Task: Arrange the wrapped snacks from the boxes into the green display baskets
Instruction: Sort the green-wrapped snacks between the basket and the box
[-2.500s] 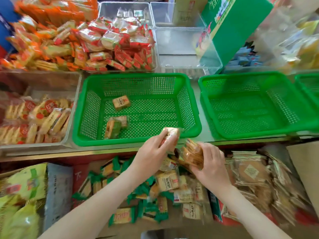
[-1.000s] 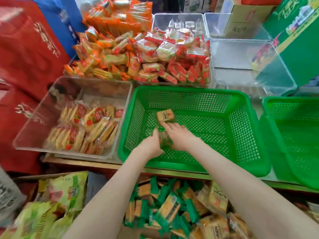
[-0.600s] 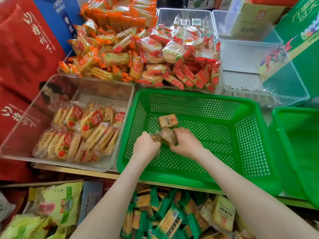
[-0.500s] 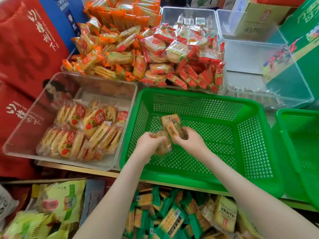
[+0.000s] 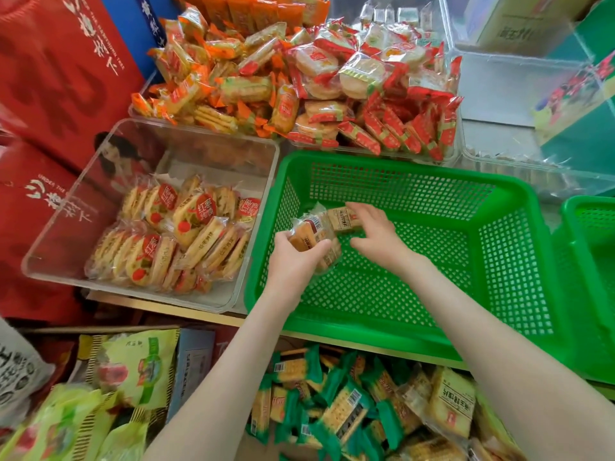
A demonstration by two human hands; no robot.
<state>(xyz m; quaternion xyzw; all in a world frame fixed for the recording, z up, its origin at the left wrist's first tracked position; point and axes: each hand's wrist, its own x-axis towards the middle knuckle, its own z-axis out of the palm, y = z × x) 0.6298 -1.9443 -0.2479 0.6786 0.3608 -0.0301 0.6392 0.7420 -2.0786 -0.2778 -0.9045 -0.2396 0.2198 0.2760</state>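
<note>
Filling the green basket point(image 5: 512, 194) is the step in hand. My left hand point(image 5: 293, 261) is curled tight round a clutch of wrapped snacks point(image 5: 311, 236) at the basket's nine o'clock side. My right hand point(image 5: 376, 234), fingers spread and gripping nothing, reaches toward ten o'clock onto a lone packet point(image 5: 344, 219) on the mesh floor. Next, I judge, comes setting the clutch down beside it, rowed neatly.
</note>
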